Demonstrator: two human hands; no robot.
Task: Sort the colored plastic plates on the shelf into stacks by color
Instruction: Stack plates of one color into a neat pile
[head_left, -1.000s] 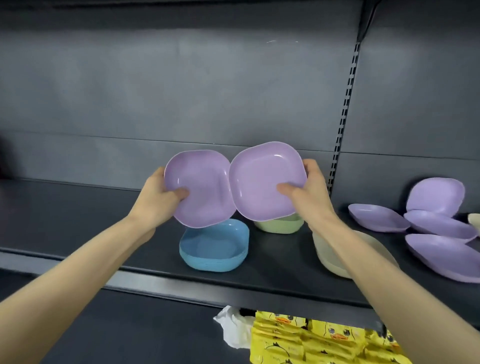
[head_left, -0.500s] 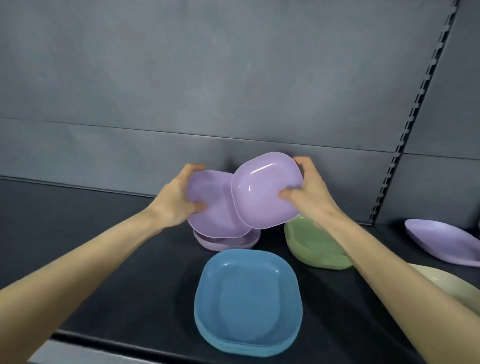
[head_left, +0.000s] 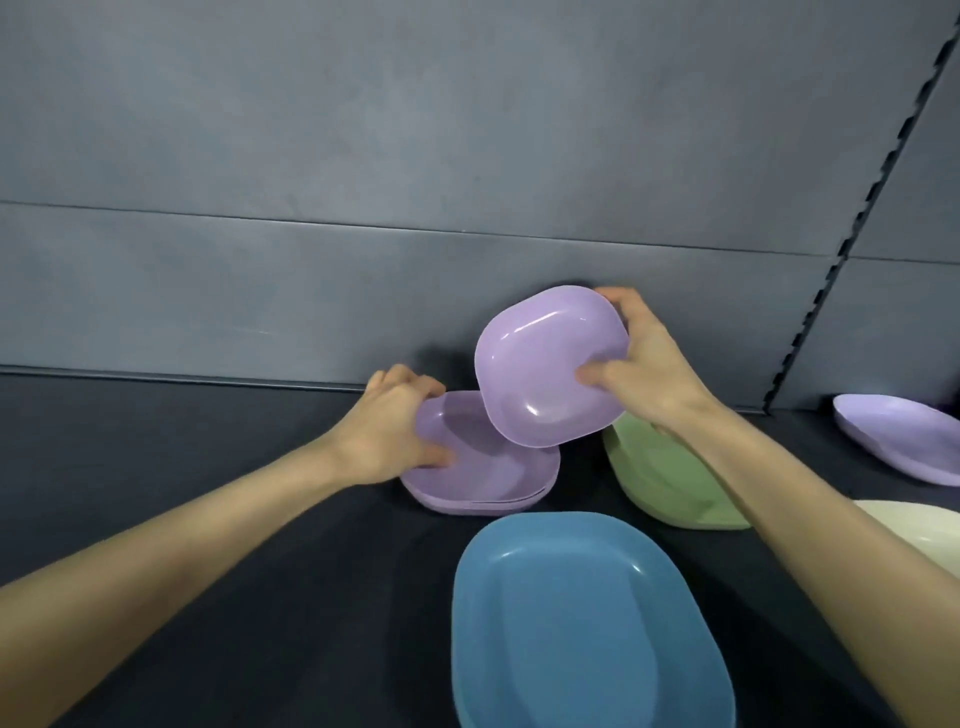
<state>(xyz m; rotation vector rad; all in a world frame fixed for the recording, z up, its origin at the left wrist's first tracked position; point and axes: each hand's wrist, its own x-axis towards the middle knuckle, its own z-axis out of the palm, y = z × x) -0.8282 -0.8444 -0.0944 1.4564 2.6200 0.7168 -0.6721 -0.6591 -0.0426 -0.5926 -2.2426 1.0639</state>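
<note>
Right grip (head_left: 644, 379) tight round a tilted glossy lilac plate (head_left: 540, 369), left grip (head_left: 395, 436) tight round the lilac stack (head_left: 498, 478).

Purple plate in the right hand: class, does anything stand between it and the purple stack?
Only the left hand, gripping the purple stack at its left rim, thumb inside the top plate. The purple plate, in the right hand, hangs tilted over the stack's right side; nothing else visible intervenes.

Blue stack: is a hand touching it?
No: left hand grips the purple stack, right hand holds a purple plate, both behind the blue stack.
</note>
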